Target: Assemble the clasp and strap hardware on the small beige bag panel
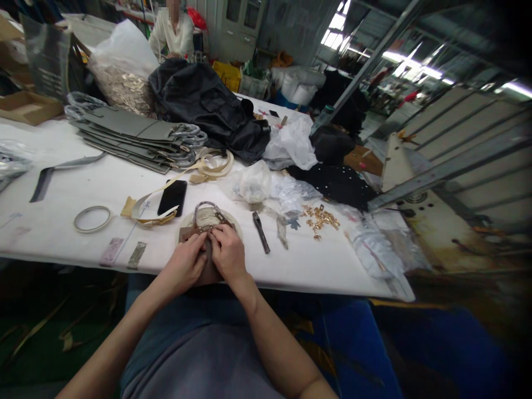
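Observation:
At the table's front edge, my left hand and my right hand are close together, fingers closed on a brown bag piece. A rope-like handle arches up from its far side. Beneath it lies a round, pale pad. My fingertips pinch near the foot of the handle; what exactly is between them is hidden. To the right rests a dark metal punch-like tool. A black phone and a roll of tape lie to the left.
A stack of grey bag panels with handles lies at the back left, beside a black bag. Gold metal fittings are scattered to the right, near plastic bags. A metal post rises at right. Another person is across the table.

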`<state>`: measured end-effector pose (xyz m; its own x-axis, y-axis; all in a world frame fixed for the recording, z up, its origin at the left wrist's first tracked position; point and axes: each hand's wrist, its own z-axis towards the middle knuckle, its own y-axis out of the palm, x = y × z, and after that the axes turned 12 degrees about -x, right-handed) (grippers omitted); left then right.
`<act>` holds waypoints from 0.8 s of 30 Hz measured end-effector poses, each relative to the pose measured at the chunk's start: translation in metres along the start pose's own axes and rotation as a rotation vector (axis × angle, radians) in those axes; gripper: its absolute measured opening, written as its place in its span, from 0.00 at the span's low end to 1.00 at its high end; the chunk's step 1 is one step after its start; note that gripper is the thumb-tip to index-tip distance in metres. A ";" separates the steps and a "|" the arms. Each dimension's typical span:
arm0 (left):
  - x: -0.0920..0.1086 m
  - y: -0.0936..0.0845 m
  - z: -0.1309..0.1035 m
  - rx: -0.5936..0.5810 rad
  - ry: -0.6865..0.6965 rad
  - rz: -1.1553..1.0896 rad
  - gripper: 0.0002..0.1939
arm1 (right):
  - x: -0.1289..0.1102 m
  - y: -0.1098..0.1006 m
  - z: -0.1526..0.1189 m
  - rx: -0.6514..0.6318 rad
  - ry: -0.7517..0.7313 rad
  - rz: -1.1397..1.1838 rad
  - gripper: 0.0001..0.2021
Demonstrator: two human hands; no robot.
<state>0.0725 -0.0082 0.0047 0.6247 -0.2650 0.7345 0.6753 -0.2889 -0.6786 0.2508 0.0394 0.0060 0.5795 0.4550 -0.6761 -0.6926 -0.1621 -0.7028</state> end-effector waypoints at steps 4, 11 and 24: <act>-0.005 0.001 -0.003 0.064 -0.031 -0.126 0.24 | 0.001 0.000 0.000 -0.003 0.004 0.028 0.13; -0.007 0.009 -0.014 0.089 -0.089 -0.279 0.41 | -0.004 -0.005 0.007 -0.056 0.061 -0.036 0.12; -0.008 0.011 -0.023 0.126 -0.117 -0.504 0.46 | -0.011 -0.023 0.019 -0.175 0.043 -0.097 0.09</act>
<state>0.0660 -0.0300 -0.0081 0.2454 -0.0158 0.9693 0.9404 -0.2389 -0.2420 0.2523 0.0545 0.0333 0.6601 0.4387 -0.6097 -0.5500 -0.2705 -0.7901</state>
